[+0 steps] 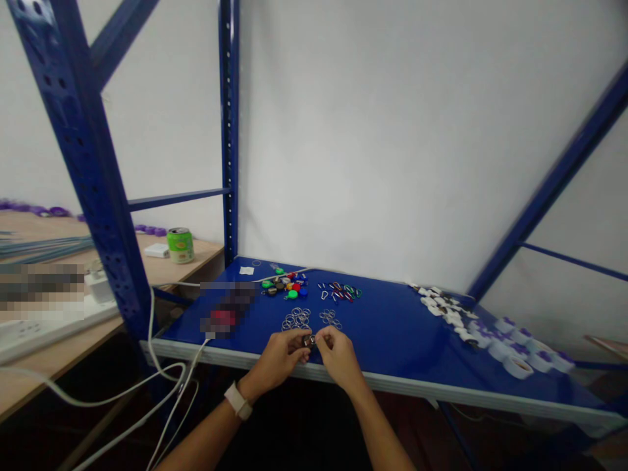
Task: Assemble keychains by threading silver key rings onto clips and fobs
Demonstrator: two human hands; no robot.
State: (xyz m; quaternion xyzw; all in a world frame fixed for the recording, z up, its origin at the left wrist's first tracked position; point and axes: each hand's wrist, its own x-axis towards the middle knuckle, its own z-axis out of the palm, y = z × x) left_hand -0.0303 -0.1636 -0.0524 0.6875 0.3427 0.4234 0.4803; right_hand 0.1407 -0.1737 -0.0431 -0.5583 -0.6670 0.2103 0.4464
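Observation:
Over the front edge of the blue shelf (387,340), my left hand (280,356) is closed on a small dark piece with shiny metal (309,340). The fingers of my right hand (336,353) are pinched at the metal side of that piece, with the two hands almost touching. Its exact kind is too small to make out. Just beyond my left hand lies a pile of metal split rings (296,318). A smaller group of rings (330,318) is behind my right hand. Farther back are colourful round badge reels (293,294) and several small coloured carabiners (338,292).
At the right end stand white rolls with purple parts (517,366) and a pile of white and black pieces (441,306). A blurred-out object (230,311) with a white cable is at left. Blue uprights (228,131) frame the shelf; a green can (180,246) stands on a wooden table.

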